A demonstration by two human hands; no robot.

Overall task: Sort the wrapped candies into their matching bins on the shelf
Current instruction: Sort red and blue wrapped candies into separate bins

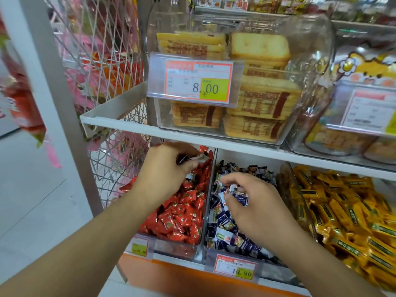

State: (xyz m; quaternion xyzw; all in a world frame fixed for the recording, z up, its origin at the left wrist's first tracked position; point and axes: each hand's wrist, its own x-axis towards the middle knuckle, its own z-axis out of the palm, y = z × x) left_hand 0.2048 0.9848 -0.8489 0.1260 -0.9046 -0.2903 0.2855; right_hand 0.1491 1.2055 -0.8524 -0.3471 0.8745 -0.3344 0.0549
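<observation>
Left hand [169, 166], centre frame over the red candy bin [182, 215], pinches a dark-and-white candy [194, 157]. Right hand [250, 202] fingers curl into the navy candy bin [227, 224]; grip unclear. Best carry the stray rightward, release low.

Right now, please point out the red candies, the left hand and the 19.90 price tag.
red candies [182, 213], head view, middle of pile.
left hand [169, 168], head view, back of hand.
19.90 price tag [235, 267], head view, label face.

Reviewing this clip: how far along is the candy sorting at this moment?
Mostly sorted: the red bin shows almost only red candies, the yellow bars sit apart. In hand: the left hand pinches a dark-and-white wrapped candy above the red bin, apparently a stray; the right hand curls round candies in the navy bin. Left: dropping that stray into its bin and checking for more.
</observation>
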